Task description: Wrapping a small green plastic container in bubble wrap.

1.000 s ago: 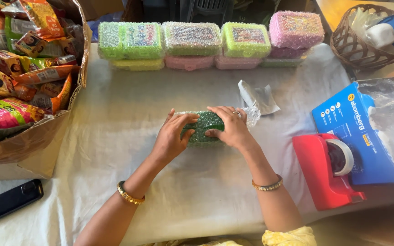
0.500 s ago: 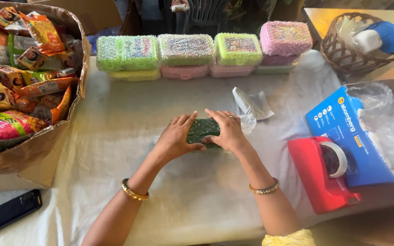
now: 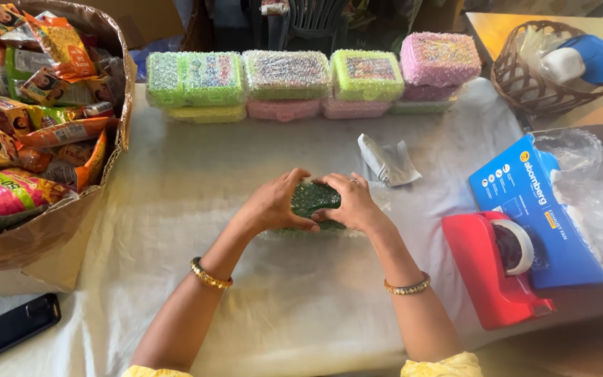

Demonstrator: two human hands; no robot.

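A small green box wrapped in bubble wrap (image 3: pixel 313 199) lies in the middle of the white-covered table (image 3: pixel 176 209). My left hand (image 3: pixel 273 204) grips its left side and my right hand (image 3: pixel 354 203) covers its right side; both press it against the cloth. Most of the box is hidden under my fingers. A gold bangle sits on each wrist.
Bubble-wrapped green and pink boxes (image 3: pixel 294 77) are stacked along the far edge. A cardboard box of snack packets (image 3: pixel 29 105) stands at left, a black phone (image 3: pixel 8 328) at front left. A red tape dispenser (image 3: pixel 500 269), blue carton (image 3: pixel 542 209), bubble wrap, wicker basket (image 3: pixel 546 70) and crumpled plastic (image 3: pixel 389 162) are at right.
My hands have stayed on the green box, closing in more over its top. The view has shifted slightly.
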